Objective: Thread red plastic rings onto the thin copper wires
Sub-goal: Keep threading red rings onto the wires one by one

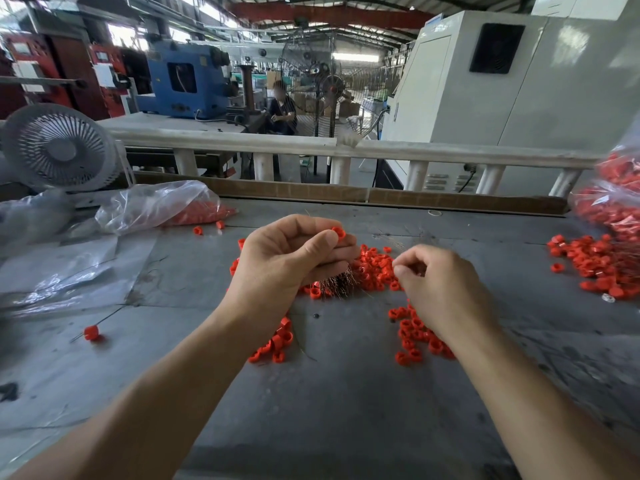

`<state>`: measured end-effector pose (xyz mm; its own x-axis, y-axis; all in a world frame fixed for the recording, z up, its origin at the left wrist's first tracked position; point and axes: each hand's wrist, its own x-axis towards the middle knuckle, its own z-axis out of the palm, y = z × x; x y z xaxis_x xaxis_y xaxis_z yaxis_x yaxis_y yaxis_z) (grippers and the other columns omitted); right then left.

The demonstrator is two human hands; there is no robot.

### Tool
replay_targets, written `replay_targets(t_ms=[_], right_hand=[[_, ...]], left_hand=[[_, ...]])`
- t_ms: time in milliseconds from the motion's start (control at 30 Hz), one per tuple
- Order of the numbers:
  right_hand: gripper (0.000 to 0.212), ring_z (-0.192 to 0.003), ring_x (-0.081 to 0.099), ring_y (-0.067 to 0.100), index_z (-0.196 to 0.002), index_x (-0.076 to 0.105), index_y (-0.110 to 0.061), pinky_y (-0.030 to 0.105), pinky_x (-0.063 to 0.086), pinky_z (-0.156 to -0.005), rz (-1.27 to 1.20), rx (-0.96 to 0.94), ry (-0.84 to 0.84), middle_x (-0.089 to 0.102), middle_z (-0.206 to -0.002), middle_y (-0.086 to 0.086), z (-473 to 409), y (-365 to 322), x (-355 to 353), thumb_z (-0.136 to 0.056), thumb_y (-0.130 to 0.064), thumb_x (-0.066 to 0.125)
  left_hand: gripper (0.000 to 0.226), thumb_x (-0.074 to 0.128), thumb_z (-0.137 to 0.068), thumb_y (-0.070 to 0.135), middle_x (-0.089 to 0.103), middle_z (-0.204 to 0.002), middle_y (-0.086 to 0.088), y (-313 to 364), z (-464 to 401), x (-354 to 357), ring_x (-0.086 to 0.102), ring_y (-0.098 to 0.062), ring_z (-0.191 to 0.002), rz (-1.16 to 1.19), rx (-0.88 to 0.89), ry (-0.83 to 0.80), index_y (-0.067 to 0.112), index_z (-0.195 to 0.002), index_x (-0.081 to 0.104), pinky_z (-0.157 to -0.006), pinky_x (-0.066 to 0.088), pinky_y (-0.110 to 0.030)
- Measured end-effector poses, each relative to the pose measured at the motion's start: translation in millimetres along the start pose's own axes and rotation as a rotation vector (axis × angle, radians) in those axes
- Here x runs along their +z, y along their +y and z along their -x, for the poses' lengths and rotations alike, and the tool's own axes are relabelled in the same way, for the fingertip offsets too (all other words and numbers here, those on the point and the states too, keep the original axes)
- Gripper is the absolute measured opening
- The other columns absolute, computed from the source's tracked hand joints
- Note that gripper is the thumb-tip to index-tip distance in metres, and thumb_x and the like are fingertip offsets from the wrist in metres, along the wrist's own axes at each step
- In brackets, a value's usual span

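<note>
My left hand (287,258) is curled round a bundle of thin copper wires (337,284) whose ends fan out below the fist, and its fingertips pinch one red plastic ring (338,233). My right hand (440,285) hovers just to the right with thumb and forefinger pinched together; what it pinches is too small to make out. A pile of loose red rings (375,266) lies on the grey table between and under both hands. More rings (414,337) lie under my right wrist, and others (273,344) under my left.
One ring threaded on a wire (91,332) lies at the left. A heap of rings (595,265) and a bag of them (616,206) sit at the right. A clear bag with rings (156,206) and a white fan (57,148) stand at the back left. A railing (311,145) borders the table.
</note>
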<state>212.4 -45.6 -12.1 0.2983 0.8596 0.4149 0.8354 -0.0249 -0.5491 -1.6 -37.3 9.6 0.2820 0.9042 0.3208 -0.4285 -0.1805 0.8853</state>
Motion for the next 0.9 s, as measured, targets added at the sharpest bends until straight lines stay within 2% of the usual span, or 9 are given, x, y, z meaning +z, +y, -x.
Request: replay_targets(t_ms=[67, 133, 233, 333, 400, 600, 700, 800, 900], right_hand=[[0.01, -0.064, 0.053, -0.003, -0.084, 0.073, -0.031, 0.016, 0.033, -0.053, 0.096, 0.007, -0.061, 0.062, -0.071, -0.022, 0, 0, 2, -0.092, -0.028, 0.068], [0.01, -0.08, 0.063, 0.009, -0.085, 0.074, -0.03, 0.025, 0.043, -0.063, 0.138, -0.018, -0.094, 0.069, -0.083, -0.015, -1, -2, 7, -0.092, -0.026, 0.068], [0.016, -0.11, 0.063, 0.023, -0.108, 0.075, -0.03, 0.035, 0.051, -0.09, 0.178, -0.07, -0.151, 0.068, -0.111, -0.003, -3, -5, 16, -0.095, -0.026, 0.066], [0.03, -0.12, 0.057, 0.027, -0.126, 0.07, -0.03, 0.036, 0.049, -0.095, 0.273, -0.116, -0.2, 0.062, -0.122, 0.002, -6, -6, 25, -0.097, -0.029, 0.064], [0.027, -0.117, 0.058, 0.027, -0.123, 0.071, -0.027, 0.036, 0.049, -0.091, 0.276, -0.113, -0.193, 0.062, -0.117, 0.002, -7, -5, 29, -0.096, -0.03, 0.065], [0.006, -0.097, 0.061, 0.021, -0.096, 0.068, -0.02, 0.032, 0.046, -0.078, 0.164, -0.105, -0.123, 0.066, -0.095, -0.003, -7, -4, 32, -0.092, -0.023, 0.071], [0.008, -0.089, 0.062, 0.02, -0.086, 0.064, -0.021, 0.03, 0.042, -0.072, 0.134, -0.104, -0.111, 0.067, -0.088, -0.004, -7, -4, 31, -0.091, -0.021, 0.07], [0.009, -0.087, 0.063, 0.02, -0.084, 0.065, -0.021, 0.032, 0.048, -0.074, 0.119, -0.12, -0.103, 0.068, -0.085, -0.005, -6, -4, 31, -0.092, -0.016, 0.067], [0.009, -0.083, 0.067, 0.02, -0.094, 0.07, -0.02, 0.032, 0.054, -0.076, 0.01, -0.086, -0.101, 0.069, -0.086, -0.005, -7, -2, 32, -0.093, -0.012, 0.067]], left_hand=[[0.023, 0.068, -0.088, 0.013, 0.076, -0.106, -0.021, 0, 0, 0, 0.075, -0.033, -0.102, -0.004, -0.002, 0.002, 0.0, -0.107, 0.066, -0.08, 0.063, -0.032], [0.024, 0.068, -0.088, 0.014, 0.077, -0.105, -0.021, 1, 1, 0, 0.076, -0.033, -0.101, -0.019, -0.005, -0.004, 0.0, -0.107, 0.067, -0.079, 0.063, -0.03], [0.024, 0.069, -0.088, 0.015, 0.077, -0.104, -0.02, 0, 2, 0, 0.076, -0.032, -0.1, -0.043, -0.009, -0.021, 0.002, -0.108, 0.068, -0.076, 0.062, -0.029], [0.025, 0.07, -0.088, 0.015, 0.077, -0.105, -0.02, 1, 2, -1, 0.076, -0.033, -0.101, -0.032, -0.011, -0.014, 0.0, -0.108, 0.068, -0.077, 0.062, -0.03], [0.026, 0.07, -0.087, 0.015, 0.077, -0.105, -0.021, 1, 1, -1, 0.075, -0.033, -0.101, -0.03, -0.011, -0.007, 0.0, -0.109, 0.067, -0.078, 0.062, -0.03], [0.026, 0.07, -0.087, 0.015, 0.077, -0.104, -0.02, 0, 2, -1, 0.076, -0.032, -0.1, -0.053, -0.01, -0.019, 0.001, -0.108, 0.067, -0.077, 0.062, -0.029], [0.026, 0.069, -0.088, 0.014, 0.077, -0.104, -0.02, 0, 2, -1, 0.076, -0.032, -0.1, -0.055, -0.01, -0.019, 0.0, -0.109, 0.067, -0.077, 0.062, -0.03], [0.025, 0.069, -0.088, 0.013, 0.077, -0.104, -0.02, 0, 3, 0, 0.076, -0.032, -0.1, -0.064, -0.012, -0.013, 0.0, -0.109, 0.067, -0.079, 0.063, -0.031], [0.024, 0.068, -0.088, 0.013, 0.077, -0.103, -0.02, 0, 2, 1, 0.076, -0.032, -0.1, -0.063, -0.015, -0.008, 0.0, -0.108, 0.067, -0.078, 0.063, -0.03]])
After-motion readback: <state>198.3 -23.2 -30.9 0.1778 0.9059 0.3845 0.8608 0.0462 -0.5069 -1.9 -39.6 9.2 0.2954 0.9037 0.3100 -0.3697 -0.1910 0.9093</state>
